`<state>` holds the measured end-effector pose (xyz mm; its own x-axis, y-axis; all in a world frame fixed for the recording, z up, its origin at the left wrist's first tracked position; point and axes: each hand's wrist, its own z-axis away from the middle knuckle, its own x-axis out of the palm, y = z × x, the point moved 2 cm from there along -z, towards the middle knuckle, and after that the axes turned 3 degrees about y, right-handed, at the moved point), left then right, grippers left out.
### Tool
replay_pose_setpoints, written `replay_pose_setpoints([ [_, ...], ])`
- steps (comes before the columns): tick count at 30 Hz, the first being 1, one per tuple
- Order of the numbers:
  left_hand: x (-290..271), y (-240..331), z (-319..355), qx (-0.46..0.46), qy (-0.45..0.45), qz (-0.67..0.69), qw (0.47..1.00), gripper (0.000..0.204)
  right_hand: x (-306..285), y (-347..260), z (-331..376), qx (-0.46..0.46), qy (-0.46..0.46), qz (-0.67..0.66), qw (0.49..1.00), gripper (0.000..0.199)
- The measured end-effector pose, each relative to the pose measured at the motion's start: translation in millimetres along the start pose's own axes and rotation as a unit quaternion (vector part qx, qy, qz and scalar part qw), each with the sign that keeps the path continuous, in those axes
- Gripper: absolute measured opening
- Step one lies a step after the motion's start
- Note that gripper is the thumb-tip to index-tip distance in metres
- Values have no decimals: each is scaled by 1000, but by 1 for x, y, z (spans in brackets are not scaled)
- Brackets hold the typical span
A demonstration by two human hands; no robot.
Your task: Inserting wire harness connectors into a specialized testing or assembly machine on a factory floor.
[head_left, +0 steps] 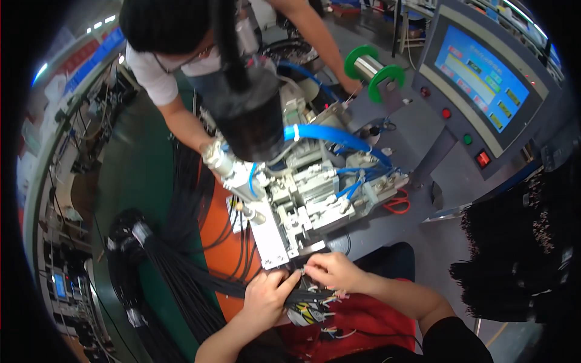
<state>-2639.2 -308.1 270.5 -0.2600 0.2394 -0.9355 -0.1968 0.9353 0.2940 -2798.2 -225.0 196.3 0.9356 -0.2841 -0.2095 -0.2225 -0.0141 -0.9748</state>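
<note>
At the front of a metal benchtop machine (315, 199), my two hands meet at the end of a black cable. My left hand (265, 297) is closed, thumb stretched toward the right hand, gripping the cable. With its fingers in a pinch, my right hand (336, 272) holds the thin wire end; the exact tip is too small to make out. Below them, several black cables (302, 296) with stripped, coloured wire ends lie across my lap over red cloth (375, 317). Their length runs left to a thick bundle of black cables (175, 266).
Across the machine a person in a white shirt (160, 78) reaches both arms toward it. A green spool of solder wire (372, 69) and a control screen (481, 78) stand at right. More black cables (502, 260) hang at far right. A dark hose (251, 115) rises above the machine.
</note>
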Motion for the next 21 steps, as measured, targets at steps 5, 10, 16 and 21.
replay_pose_setpoints([
  [5,4,-10,24,-16,59,46,997,43,0,3,-1,-4,20,0,1000,21],
  [10,16,-19,30,0,126,-11,992,40,-4,4,-1,1,14,-6,1000,23],
  [16,14,-17,33,-9,114,-18,993,44,3,9,-6,22,-44,2,999,21],
  [21,-1,-8,21,30,78,-31,996,48,5,9,1,61,-73,-39,995,23],
])
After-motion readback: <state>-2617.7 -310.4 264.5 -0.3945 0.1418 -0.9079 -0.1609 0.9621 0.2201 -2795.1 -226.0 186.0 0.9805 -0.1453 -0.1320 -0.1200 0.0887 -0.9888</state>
